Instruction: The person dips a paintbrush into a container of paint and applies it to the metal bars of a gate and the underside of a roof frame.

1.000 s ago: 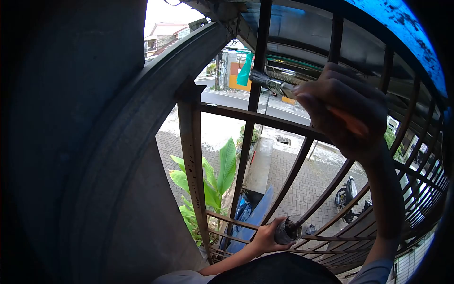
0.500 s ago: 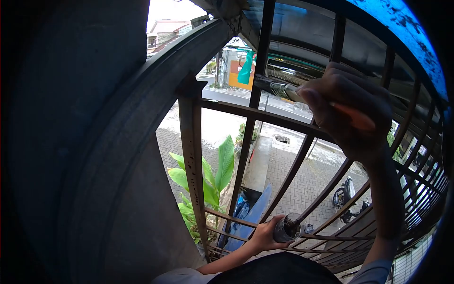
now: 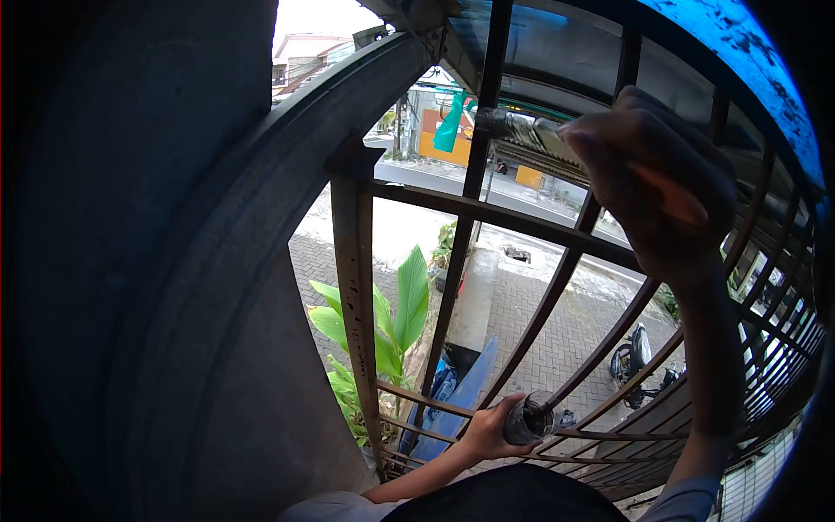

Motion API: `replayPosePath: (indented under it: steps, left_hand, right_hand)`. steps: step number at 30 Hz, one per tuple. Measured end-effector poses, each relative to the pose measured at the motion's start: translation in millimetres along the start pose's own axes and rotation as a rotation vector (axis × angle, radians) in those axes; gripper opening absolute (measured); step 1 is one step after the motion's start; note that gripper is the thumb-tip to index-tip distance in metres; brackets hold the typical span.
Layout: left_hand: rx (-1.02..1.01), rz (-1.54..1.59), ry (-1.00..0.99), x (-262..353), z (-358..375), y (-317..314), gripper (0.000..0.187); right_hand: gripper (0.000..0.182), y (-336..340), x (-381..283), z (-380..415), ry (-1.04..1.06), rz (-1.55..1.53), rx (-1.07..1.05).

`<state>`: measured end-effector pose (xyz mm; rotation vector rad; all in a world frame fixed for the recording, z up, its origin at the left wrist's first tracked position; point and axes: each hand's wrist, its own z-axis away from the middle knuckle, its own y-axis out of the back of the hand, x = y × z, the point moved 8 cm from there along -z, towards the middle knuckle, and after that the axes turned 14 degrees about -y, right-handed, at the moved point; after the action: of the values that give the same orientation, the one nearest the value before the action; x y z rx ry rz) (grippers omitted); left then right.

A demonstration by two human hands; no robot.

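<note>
In the lower middle, my left hand (image 3: pixel 485 433) is wrapped round a clear plastic cup (image 3: pixel 518 424) with dark paint inside, close to the lower rails. Raised at upper right, my right hand (image 3: pixel 665 178) grips a paintbrush (image 3: pixel 541 134) by its handle. The brush points left, and its dark bristles lie right at a vertical bar (image 3: pixel 497 78) of the brown metal railing (image 3: pixel 522 217), above the horizontal rail. My right palm partly hides the brush handle.
A concrete wall (image 3: pixel 191 261) fills the left side. Outside the bars are a large-leaved plant (image 3: pixel 412 300), a blue panel (image 3: pixel 465 396), a paved yard (image 3: pixel 531 313) and a parked motorcycle (image 3: pixel 633 361). Green cloth (image 3: pixel 449 122) hangs beyond the bars.
My right hand and the paintbrush have moved upward and slightly right, with the bristles now higher along the vertical bar. My left hand and the cup have stayed in place.
</note>
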<state>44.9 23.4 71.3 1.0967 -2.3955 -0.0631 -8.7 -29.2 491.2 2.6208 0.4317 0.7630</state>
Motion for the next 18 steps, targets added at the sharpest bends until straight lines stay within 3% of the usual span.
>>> replayPosePath:
  steps: [3,5,7,11,15,18]
  left_hand:
    - [-0.016,-0.001,0.013,-2.3,3.1,-2.6,0.093]
    - [-0.022,-0.017,0.028,-3.6,2.0,-2.5,0.094]
    - [-0.034,-0.019,0.037,-4.1,3.1,-1.7,0.094]
    - [-0.027,-0.019,0.006,-5.1,3.2,-3.0,0.095]
    - [-0.001,-0.014,-0.022,-3.9,3.6,-2.1,0.094]
    - [-0.034,-0.029,0.021,-5.0,2.9,-1.7,0.094]
  right_hand:
    - [0.01,4.2,4.2,-4.8,0.032,0.086,0.106]
    - [0.01,2.5,-6.8,1.2,0.058,0.136,0.095]
    - [0.01,-13.6,-11.5,15.6,0.026,0.126,-0.045]
    - [0.009,-7.1,-6.7,11.2,-0.01,-0.045,-0.002]
    - [0.012,5.6,1.5,-6.3,0.036,0.139,0.105]
    - [0.012,-4.2,-0.6,9.4,0.043,0.124,0.049]
